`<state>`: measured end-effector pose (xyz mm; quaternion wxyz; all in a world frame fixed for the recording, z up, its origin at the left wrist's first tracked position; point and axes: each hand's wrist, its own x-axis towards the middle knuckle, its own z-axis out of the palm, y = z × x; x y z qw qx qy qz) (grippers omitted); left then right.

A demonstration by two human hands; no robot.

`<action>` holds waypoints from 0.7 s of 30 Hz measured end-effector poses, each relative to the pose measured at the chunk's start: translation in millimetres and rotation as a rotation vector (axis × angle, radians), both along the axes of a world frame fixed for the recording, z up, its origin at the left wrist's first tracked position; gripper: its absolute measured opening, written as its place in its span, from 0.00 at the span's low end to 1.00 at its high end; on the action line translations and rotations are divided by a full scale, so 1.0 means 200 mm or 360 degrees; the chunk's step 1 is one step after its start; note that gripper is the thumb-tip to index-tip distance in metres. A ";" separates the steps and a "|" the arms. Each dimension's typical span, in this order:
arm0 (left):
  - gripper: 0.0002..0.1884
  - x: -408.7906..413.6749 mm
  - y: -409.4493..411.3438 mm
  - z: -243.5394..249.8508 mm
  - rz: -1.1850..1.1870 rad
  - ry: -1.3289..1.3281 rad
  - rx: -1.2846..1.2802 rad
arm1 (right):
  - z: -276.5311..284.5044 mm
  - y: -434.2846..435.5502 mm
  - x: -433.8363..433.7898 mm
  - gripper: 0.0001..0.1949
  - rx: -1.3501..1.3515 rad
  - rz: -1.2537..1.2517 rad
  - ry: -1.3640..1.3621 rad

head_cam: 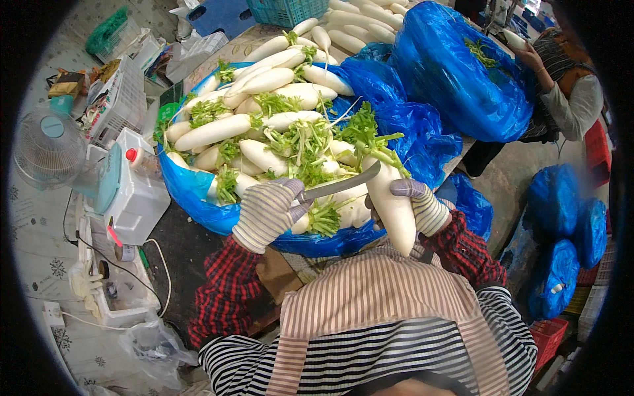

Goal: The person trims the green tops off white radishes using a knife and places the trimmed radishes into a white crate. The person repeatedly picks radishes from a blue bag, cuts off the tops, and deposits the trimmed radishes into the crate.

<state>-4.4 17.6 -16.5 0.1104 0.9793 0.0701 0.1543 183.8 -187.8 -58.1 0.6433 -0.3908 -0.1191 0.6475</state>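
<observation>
My left hand (271, 212), in a striped work glove, grips the handle of a curved knife (342, 185). The blade points to the right, and its tip lies against the top of a white daikon radish (391, 208), just below the leaf stalks. That radish is held by my right hand (421, 200), also gloved, with the thumb on its near side and the root tip pointing down toward me. Short green leaf stalks (369, 136) stand at its upper end. Beneath both hands, a heap of daikon (215, 131) with trimmed green tops fills an opened blue plastic bag (198, 210).
Trimmed daikon (354, 24) lie at the back beside a teal crate (287, 11). Another person's arm (569, 99) holds a radish by a large blue bag (446, 74) at right. A fan (49, 148) and a white plastic container (141, 183) stand at left. Tied blue bags (554, 277) sit at lower right.
</observation>
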 end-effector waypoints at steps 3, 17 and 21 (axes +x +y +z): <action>0.11 0.00 0.01 0.01 -0.0021 0.0039 -0.0014 | 0.01 -0.01 -0.01 0.32 -0.0008 0.0058 0.0067; 0.14 0.02 -0.06 0.02 0.0065 0.0143 -0.0190 | 0.06 0.02 -0.06 0.29 0.0031 -0.0011 -0.0353; 0.14 0.04 -0.09 -0.03 0.0143 0.0171 -0.0144 | 0.08 0.03 -0.07 0.30 0.0052 -0.0009 -0.0419</action>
